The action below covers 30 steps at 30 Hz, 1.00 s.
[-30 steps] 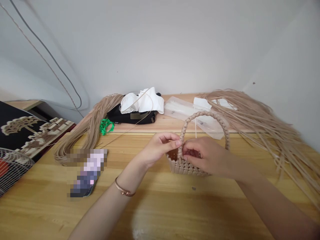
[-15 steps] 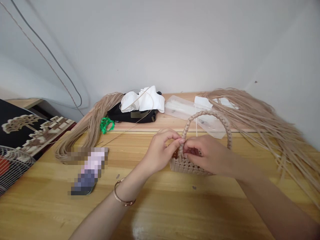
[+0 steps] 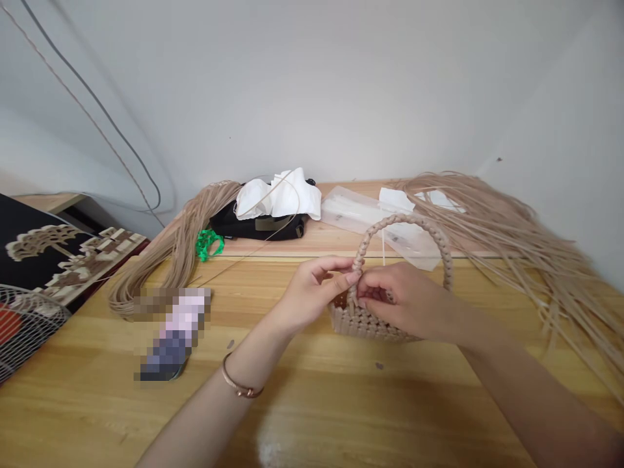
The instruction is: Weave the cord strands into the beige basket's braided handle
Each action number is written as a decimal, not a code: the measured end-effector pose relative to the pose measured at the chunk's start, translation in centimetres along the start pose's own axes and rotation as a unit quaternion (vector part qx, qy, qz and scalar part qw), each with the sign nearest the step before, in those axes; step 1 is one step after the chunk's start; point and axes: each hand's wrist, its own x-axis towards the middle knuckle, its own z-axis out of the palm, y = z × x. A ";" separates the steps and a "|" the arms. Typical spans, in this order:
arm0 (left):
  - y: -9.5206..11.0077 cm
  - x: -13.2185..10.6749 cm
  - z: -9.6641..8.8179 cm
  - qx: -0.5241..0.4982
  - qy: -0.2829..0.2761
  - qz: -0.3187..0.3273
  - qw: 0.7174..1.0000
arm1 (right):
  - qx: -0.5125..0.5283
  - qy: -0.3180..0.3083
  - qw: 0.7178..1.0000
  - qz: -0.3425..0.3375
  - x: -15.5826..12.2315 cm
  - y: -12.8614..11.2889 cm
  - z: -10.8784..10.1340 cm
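One wooden tabletop [image 3: 341,416]; two brown strand bundles [image 3: 511,237], one each side. One woven basket [image 3: 368,323] between them, upright, right of centre; long axis left-to-right, single handle [image 3: 400,220] arching upward. Two hands: left hand [image 3: 316,292] pinching handle's left leg; right hand [image 3: 404,299] curled beside it, grip hidden, cannot tell.

A basket [image 3: 363,322] is placed right of the frame's centre, its handle [image 3: 402,220] met at the left side by the left hand [image 3: 316,292] and right hand [image 3: 404,299]. Behind, a plastic sleeve [image 3: 340,208] is laid; at right, loose strands [image 3: 507,227] are spread. At upper centre, paper [image 3: 296,198] is rested on a bag [image 3: 234,224]; leftward, a strand bundle [image 3: 178,250] is set behind a phone [image 3: 182,318].
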 end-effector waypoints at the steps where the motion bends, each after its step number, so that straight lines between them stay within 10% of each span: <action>1: 0.0 0.0 0.0 -0.022 -0.002 -0.017 1.000 | 0.002 0.001 1.000 -0.001 0.0 0.0 0.0; 25: 0.2 0.4 0.0 -0.020 -0.003 -0.052 0.998 | 0.019 0.000 1.000 0.010 0.0 0.1 0.0; 30: -0.8 0.3 -0.7 -0.070 -0.082 -0.032 0.994 | 0.018 -0.005 1.000 0.013 0.0 0.0 -0.2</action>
